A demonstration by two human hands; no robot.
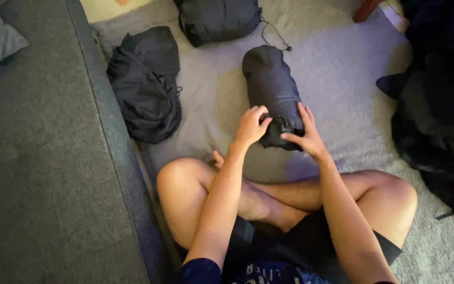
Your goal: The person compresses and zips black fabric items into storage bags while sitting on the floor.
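Grey fabric sofa [43, 158] along left edge. Beside it, crumpled black cloth heap [145, 87] on pale grey shag carpet [342, 73]. Further back, stuffed black drawstring bag [219, 18], cord trailing. Centre — dark cylindrical fabric stuff sack [271, 87] lying on carpet before crossed legs. Left hand [250, 126] fingers curled, pinching sack's gathered mouth; right hand [306, 134] spread, thumb clasping same end. Far right — dark clothing pile [442, 105].

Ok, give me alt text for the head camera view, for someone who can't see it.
A person sitting cross-legged on a grey carpet grips the near end of a stuffed dark sack with the left hand and right hand. A crumpled dark cloth and another dark bag lie beyond, beside a grey sofa.
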